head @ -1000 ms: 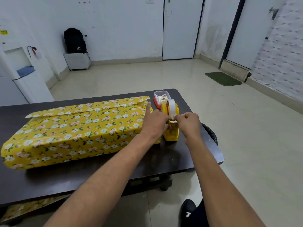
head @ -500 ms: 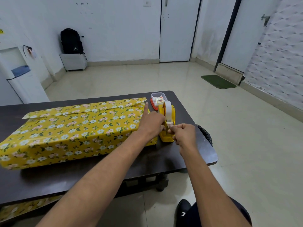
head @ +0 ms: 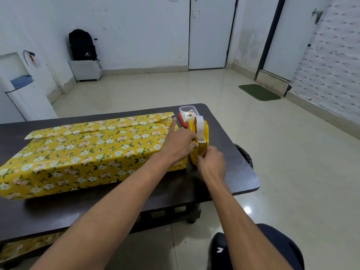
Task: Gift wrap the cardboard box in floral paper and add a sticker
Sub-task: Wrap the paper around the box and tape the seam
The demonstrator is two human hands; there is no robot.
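R hand (head: 211, 162) has drawn back toward the person. A sec ago it was up at the cutter of the tape dispenser (head: 203, 151); now it sits just nearer than the dispenser's near end, fingers curled tight w/ thumb and fingertips pressed together. It's motion-blurred and the strip itself can't be made out, but prob. it's pinching the free end of the tape (head: 199, 126) and pulling a length off the roll.

L hand (head: 180, 145) hasn't shifted much. Its palm is over the R end of the wrapped box (head: 87, 152), index finger stuck out straight and away, and the other fingers are bent against the dispenser's side, just L of the R hand. It looks like it's bracing the dispenser vs. the pull. Can't tell if it truly clasps it.

The box lies on the table (head: 239, 178), stretching off to the L of the L hand, floral paper already round it. A long flap (head: 97, 126) along the far top edge isn't stuck down yet.

Meaning for the task: a tape length is coming out, so next is prob. tearing it on the cutter and sealing that seam. The box's R end, under the L hand, is hidden, so I can't say if it's folded. The sticker tub (head: 188, 114) sits just beyond both hands, past the dispenser, untouched, so the sticker step is still a way off.
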